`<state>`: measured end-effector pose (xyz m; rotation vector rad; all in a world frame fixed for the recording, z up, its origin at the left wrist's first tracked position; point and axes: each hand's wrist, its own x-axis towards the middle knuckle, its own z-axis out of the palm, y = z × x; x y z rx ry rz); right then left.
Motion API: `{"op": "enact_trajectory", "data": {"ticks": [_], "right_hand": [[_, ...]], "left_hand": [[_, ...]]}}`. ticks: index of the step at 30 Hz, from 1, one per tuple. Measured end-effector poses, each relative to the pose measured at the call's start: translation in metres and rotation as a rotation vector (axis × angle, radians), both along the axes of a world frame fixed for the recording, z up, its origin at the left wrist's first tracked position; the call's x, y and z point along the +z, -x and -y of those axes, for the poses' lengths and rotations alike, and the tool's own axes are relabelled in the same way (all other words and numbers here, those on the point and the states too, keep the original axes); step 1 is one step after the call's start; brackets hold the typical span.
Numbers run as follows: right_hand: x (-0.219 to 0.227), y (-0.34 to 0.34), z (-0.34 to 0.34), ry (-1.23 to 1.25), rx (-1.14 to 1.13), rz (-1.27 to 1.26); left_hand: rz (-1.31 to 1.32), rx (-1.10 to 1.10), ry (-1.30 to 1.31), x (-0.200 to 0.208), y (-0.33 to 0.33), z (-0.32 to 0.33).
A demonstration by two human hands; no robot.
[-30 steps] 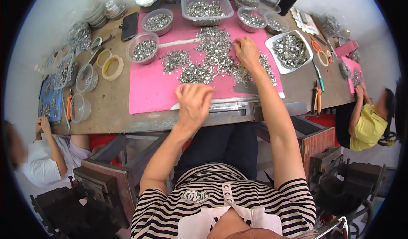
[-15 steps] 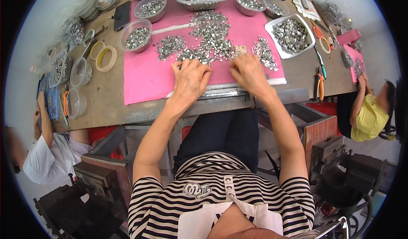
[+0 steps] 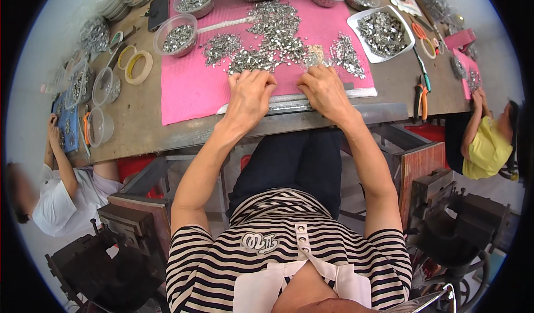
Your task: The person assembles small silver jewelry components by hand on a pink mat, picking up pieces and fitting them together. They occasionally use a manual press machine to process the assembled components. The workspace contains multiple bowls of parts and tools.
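My left hand (image 3: 250, 97) rests over the pink mat (image 3: 189, 99) at the near edge of a spread of small shiny metal pieces (image 3: 272, 29). Its fingers are curled in, and whatever lies between them is hidden. Across a short gap, my right hand (image 3: 327, 93) has thumb and fingertips pinched together; I cannot make out what they hold. A small tan patterned piece (image 3: 316, 52) lies just beyond the right fingertips. To its right is a separate heap of metal pieces (image 3: 346, 54). Just below both hands, a metal bar (image 3: 289, 107) runs along the table's front edge.
Clear plastic tubs (image 3: 177, 50) of metal parts and a white tray (image 3: 357, 35) surround the mat. Tape rolls (image 3: 139, 68) lie left; orange-handled pliers (image 3: 424, 104) lie right. A person in white (image 3: 67, 201) and another in yellow (image 3: 486, 151) work at either side.
My view has shifted slightly, so the table sits higher in the picture. My right hand has drawn a little toward me, uncovering more of the tan piece. Both hands keep their curled shape.
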<state>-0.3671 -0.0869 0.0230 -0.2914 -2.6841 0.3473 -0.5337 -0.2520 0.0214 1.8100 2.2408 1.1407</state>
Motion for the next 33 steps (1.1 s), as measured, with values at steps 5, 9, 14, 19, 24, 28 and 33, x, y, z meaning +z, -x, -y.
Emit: {"op": "enact_trajectory", "data": {"ticks": [5, 9, 14, 19, 24, 28, 33], "right_hand": [[0.007, -0.002, -0.004, 0.081, -0.022, 0.056], [0.01, -0.001, -0.004, 0.166, -0.008, 0.028], [0.019, -0.014, 0.006, 0.492, -0.084, -0.107], [0.016, -0.037, 0.012, 0.659, -0.164, -0.183], [0.009, -0.05, 0.027, 0.736, -0.149, -0.272], [0.009, -0.052, 0.036, 0.696, -0.132, -0.297], [-0.001, -0.052, 0.039, 0.685, -0.153, -0.319]], "left_hand": [[0.291, 0.007, 0.022, 0.011, -0.015, 0.039], [0.268, -0.037, -0.069, 0.004, -0.021, 0.042], [0.217, -0.049, -0.119, -0.004, -0.024, 0.039], [0.093, -0.058, -0.156, -0.006, -0.026, 0.036], [-0.017, -0.042, -0.19, -0.004, -0.032, 0.038], [-0.066, -0.068, -0.195, -0.01, -0.028, 0.048], [-0.035, -0.037, -0.207, -0.011, -0.03, 0.047]]}}
